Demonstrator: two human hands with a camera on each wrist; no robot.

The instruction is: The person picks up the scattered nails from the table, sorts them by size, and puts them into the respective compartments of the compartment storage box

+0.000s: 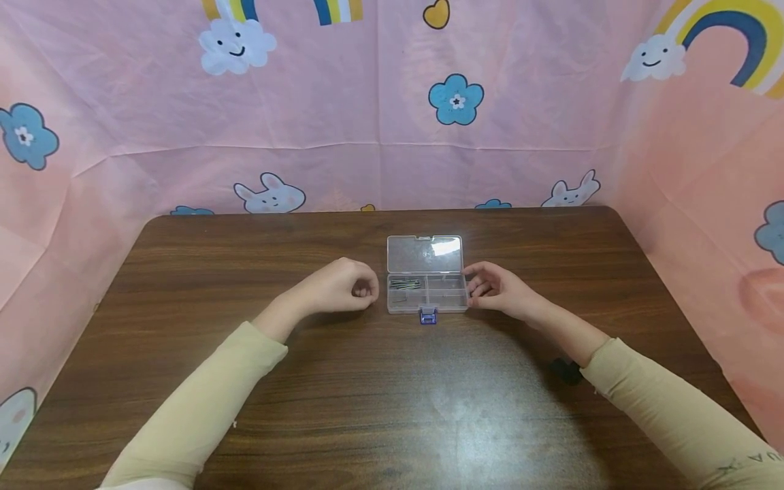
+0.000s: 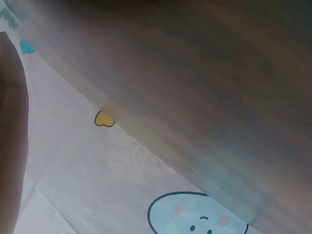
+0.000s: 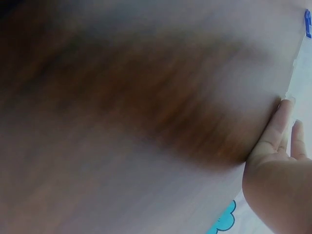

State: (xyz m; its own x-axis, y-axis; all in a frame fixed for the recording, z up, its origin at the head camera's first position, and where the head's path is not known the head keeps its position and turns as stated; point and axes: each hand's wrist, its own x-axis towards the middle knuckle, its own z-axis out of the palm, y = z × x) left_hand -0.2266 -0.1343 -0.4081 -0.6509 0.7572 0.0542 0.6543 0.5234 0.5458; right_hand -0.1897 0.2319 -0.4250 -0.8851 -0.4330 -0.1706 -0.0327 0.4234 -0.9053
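A clear plastic box [image 1: 447, 299] lies on the table with its lid [image 1: 422, 254] tipped back and a blue latch [image 1: 428, 316] at the front. Several slender dark pieces [image 1: 405, 284] lie in its back left compartment, and a thin bent piece [image 1: 399, 299] shows in the front left one. My right hand [image 1: 499, 292] holds the box's right end, thumb at the near corner and fingers farther back. To the left of the box, slightly apart from it, my left hand [image 1: 343, 286] has its fingers curled in toward the thumb, with nothing visible in them.
The brown wooden table [image 1: 343, 408] ends at the back against a pink printed cloth [image 1: 337, 102], which also hangs at both sides. Beside my right sleeve [image 1: 661, 401] lies a small dark object [image 1: 566, 371].
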